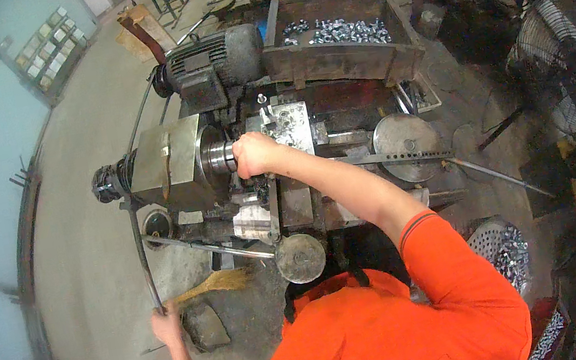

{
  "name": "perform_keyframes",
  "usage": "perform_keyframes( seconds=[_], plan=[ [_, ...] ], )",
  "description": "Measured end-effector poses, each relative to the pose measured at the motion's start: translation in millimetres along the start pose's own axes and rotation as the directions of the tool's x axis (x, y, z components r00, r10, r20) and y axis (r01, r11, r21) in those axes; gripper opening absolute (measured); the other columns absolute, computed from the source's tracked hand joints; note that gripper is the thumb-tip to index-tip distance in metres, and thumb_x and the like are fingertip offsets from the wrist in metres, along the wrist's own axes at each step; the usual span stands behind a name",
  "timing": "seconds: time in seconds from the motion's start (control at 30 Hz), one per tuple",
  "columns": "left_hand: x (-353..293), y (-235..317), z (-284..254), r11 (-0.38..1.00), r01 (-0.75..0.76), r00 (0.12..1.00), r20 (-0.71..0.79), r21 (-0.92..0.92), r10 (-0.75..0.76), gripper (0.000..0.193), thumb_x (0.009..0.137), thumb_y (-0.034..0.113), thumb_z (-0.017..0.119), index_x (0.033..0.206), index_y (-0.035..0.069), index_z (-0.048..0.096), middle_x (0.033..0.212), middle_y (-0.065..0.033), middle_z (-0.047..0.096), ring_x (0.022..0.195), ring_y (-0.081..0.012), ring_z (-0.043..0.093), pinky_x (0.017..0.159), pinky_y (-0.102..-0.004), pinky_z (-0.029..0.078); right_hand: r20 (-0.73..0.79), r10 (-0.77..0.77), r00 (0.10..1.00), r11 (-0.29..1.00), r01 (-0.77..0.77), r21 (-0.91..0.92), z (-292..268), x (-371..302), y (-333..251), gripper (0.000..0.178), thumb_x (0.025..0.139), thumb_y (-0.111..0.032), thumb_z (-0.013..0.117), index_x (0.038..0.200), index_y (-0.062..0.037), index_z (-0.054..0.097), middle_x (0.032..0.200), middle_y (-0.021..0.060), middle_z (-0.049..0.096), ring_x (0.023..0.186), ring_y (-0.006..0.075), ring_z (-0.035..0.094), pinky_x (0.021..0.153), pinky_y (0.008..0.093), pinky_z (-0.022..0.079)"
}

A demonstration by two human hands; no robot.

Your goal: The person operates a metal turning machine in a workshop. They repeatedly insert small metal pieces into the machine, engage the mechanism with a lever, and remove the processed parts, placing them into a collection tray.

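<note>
steel-grey and ringed, the spindle nose [220,158] sits near the centre of the frame, with the right hand [254,155] at its right end; the fingers look bunched, but whether they pinch anything i cannot tell. at lower left, the left hand [166,325] is wrapped around the bottom end of a long lever [142,259]. work looks midway through a batch: shiny metal pieces [354,31] lie in the tray [340,63] at upper centre, more in a perforated basket [481,242] at lower right, though which lot is finished and which is left doesn't show. one bright piece [262,100] stands on the metal block [295,123] just above the right hand.
</note>
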State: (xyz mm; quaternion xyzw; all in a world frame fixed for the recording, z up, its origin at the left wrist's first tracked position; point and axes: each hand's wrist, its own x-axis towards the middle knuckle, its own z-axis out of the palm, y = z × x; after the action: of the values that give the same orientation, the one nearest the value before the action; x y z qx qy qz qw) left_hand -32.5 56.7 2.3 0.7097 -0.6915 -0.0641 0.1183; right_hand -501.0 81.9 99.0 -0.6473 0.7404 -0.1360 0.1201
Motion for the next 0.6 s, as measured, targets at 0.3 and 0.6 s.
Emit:
perform_keyframes(
  seconds=[0.3,0.6],
  plan=[
    [34,9,-39,0.936,-0.137,0.920,0.310,-0.323,0.241,0.026,0.075,0.019,0.065,0.084,-0.004,0.056,0.061,-0.0131,0.059,0.051,-0.0200,0.058,0.049,-0.0342,0.047,-0.117,0.287,0.951,0.952,-0.297,-0.069,-87,-44,45,0.028,0.059,-0.024,0.061,0.077,-0.0034,0.067,0.084,0.0179,0.065,0.079,0.0317,0.064,0.072,0.0382,0.052],
    [76,13,3,0.663,0.168,0.884,0.409,-0.730,0.227,0.030,0.078,0.016,0.062,0.099,-0.005,0.054,0.066,-0.0091,0.056,0.055,-0.0205,0.058,0.054,-0.0325,0.051,-0.717,0.234,0.657,0.967,-0.233,0.103,-129,-110,135,0.051,0.055,-0.022,0.063,0.106,-0.0134,0.062,0.129,0.0221,0.042,0.112,0.0383,0.046,0.095,0.0408,0.039]
  ],
)
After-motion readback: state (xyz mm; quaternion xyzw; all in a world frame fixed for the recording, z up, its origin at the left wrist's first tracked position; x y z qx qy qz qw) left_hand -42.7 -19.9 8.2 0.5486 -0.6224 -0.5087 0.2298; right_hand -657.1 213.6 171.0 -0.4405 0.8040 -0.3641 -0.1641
